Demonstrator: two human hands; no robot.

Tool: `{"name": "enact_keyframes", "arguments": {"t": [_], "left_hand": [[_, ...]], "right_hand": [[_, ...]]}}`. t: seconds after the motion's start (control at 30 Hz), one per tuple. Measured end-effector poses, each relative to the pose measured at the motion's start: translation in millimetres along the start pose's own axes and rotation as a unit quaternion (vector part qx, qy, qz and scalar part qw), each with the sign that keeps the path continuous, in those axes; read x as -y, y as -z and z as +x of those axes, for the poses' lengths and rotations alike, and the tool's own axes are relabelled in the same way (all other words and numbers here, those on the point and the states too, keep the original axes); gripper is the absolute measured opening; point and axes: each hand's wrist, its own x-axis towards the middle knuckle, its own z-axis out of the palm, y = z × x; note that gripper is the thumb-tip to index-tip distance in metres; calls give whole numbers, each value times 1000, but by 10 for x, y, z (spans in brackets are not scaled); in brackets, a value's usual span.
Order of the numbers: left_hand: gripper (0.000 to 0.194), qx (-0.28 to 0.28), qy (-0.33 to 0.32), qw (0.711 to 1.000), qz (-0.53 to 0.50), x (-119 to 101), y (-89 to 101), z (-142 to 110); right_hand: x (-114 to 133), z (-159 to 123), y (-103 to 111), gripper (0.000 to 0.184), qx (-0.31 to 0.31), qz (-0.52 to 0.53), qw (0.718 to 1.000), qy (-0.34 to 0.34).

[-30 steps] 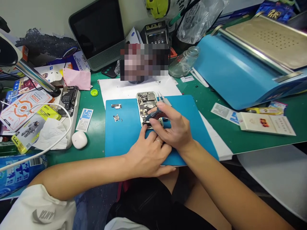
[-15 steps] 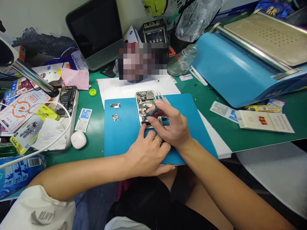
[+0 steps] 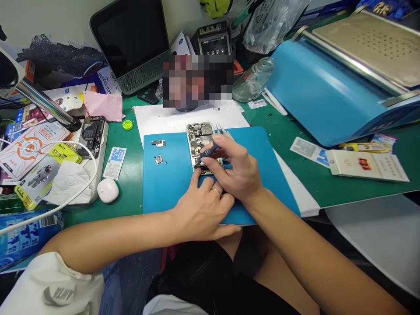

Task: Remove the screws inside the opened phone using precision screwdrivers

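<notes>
An opened smartphone (image 3: 202, 142) with bare inner parts lies on a blue mat (image 3: 164, 188). My left hand (image 3: 205, 205) rests at its near end, index fingertip on the lower left corner, thumb stretched out and the other fingers bent. Pinched between thumb and fingers of my right hand (image 3: 238, 168) is a slim dark pointed tool (image 3: 208, 153), slanting down to the phone's lower left part. Whether it is a screwdriver or tweezers I cannot tell. The silver tips of tweezers (image 3: 219, 127) show just beyond that hand. Small phone parts (image 3: 159, 159) lie left of the phone.
White paper (image 3: 151, 116) lies under the mat. At left are a white earbud case (image 3: 108, 190), a card (image 3: 114, 162) and another opened phone (image 3: 91, 136). A glass jar (image 3: 254, 81) and a blue machine (image 3: 315, 96) stand behind, with a flat box (image 3: 367, 165) at right.
The view has shifted slightly. Both hands keep nearly the same place on the phone, and the dark tool still points at its lower left part.
</notes>
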Motion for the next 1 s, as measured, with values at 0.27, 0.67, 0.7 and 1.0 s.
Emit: {"name": "enact_keyframes", "arguments": {"t": [0.27,0.67,0.7,1.0], "left_hand": [[58,18,7,1000,-6,12,8,-16],[58,-8,2,1000,-11,18,-2,-23],[59,-7,1,1000,-13,16,-7,-26],[65,10,6,1000,-14,9,-7,-25]], "right_hand": [[13,52,-6,73,-3,-11,1000,23],[26,140,33,59,48,61,997,-3],[28,123,21,60,34,64,997,-4],[1,81,-9,70,12,-3,998,53]]}}
